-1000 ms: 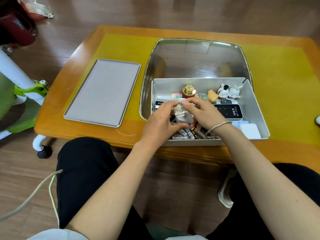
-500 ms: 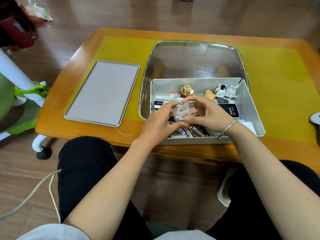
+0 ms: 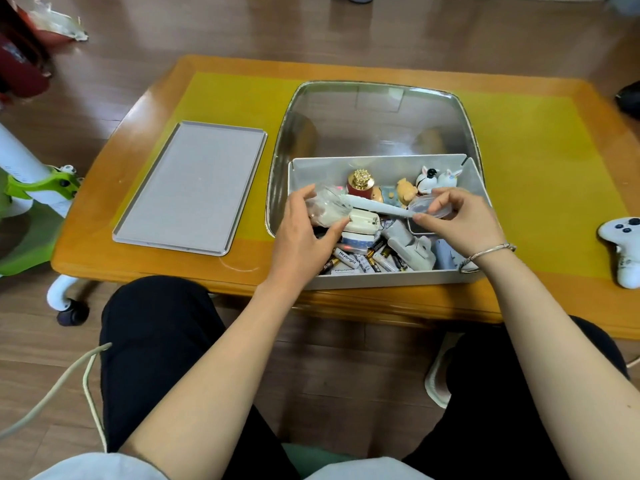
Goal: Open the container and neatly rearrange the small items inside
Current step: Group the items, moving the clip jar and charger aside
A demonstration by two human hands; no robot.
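A grey open container [image 3: 384,279] sits at the table's near edge, full of small items: several batteries [image 3: 360,262], a gold-capped red bottle [image 3: 361,181], animal figurines [image 3: 437,177] and a white pen-like stick [image 3: 377,206]. My left hand [image 3: 304,233] grips a small clear jar [image 3: 327,206] holding pale pieces, lifted over the container's left side. My right hand [image 3: 457,221] pinches the jar's clear round lid [image 3: 427,208] over the right side, apart from the jar.
A clear plastic cover [image 3: 375,123] lies behind the container. A grey flat tray [image 3: 194,185] lies to the left on the yellow mat. A white game controller [image 3: 623,247] lies at the right edge. A green-and-white wheeled stand [image 3: 38,188] is left of the table.
Both hands held the closed jar together over the container's middle. Now they have drawn apart: the left has the jar, the right has the lid off it.
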